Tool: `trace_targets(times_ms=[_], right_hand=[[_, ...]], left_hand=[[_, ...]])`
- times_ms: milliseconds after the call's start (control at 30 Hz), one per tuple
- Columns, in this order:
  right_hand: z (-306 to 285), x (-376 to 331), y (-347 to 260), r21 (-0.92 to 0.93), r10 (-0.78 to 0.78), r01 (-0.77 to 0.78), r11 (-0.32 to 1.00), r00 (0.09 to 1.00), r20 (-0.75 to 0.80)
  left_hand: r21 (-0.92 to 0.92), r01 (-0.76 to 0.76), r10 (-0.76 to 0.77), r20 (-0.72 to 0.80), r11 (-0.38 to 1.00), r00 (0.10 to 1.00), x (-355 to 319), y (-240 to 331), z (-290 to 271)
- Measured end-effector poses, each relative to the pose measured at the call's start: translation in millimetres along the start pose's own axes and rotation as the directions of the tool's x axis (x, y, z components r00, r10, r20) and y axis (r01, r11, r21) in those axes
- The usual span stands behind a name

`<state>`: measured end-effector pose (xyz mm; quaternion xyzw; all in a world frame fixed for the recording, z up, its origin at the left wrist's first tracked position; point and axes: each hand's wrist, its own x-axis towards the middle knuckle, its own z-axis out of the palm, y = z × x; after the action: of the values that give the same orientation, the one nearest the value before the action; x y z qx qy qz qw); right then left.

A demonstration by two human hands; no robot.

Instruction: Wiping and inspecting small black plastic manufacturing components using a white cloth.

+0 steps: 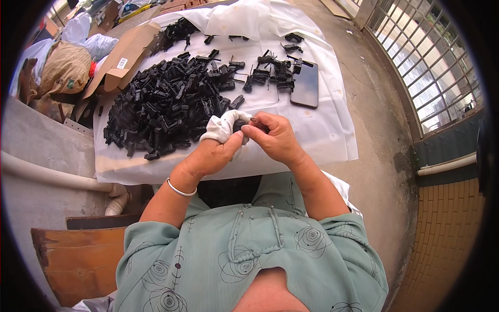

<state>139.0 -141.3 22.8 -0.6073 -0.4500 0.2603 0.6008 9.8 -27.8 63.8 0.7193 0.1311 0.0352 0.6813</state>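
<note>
Both my hands meet over the near part of the sheet-covered table. My left hand [217, 151] has a white cloth [222, 126] wrapped about its fingers and is closed on a small black plastic part [239, 125]. Against the same part, the thumb and fingers of my right hand [274, 136] are pinched together. The part's exact kind is mostly hidden by my fingers and the cloth. To the left of my hands lies a large heap of black plastic parts [166, 99]. Several more such parts [280, 70] lie loosely grouped beyond my right hand.
A dark phone-like slab [305, 88] lies flat on the white sheet [332, 122] at the right. An open cardboard box [122, 60] with more black parts at its mouth stands at the far left. Barred railings [421, 57] run along the right side, and bags [67, 65] are piled at left.
</note>
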Motion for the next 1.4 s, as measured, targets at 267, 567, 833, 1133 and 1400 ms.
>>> trace_targets(times_ms=[267, 567, 833, 1133, 1400], right_hand=[[7, 1, 8, -0.157, -0.049, 0.06, 0.986, 0.996, 0.072], [-5, 22, 14, -0.456, -0.266, 0.212, 0.864, 0.962, -0.056], [-78, 64, 36, -0.957, 0.007, -0.133, 0.257, 0.991, -0.136], [-21, 5, -8, -0.635, -0.223, 0.254, 0.729, 0.966, 0.131], [12, -11, -13, -0.394, -0.597, 0.553, 0.734, 0.802, 0.012]], left_hand=[[0.408, -0.287, 0.368, -0.133, 0.867, 0.92, 11, -18, 6], [0.763, -0.218, 0.524, -0.179, 0.608, 0.833, 19, -9, -23], [0.944, 0.051, 0.616, -0.253, 0.326, 0.746, 17, -7, -57], [0.631, -0.389, 0.485, 0.023, 0.671, 0.874, 27, -23, -4], [0.057, -0.356, 0.359, -0.211, 0.933, 0.909, 17, -35, 3]])
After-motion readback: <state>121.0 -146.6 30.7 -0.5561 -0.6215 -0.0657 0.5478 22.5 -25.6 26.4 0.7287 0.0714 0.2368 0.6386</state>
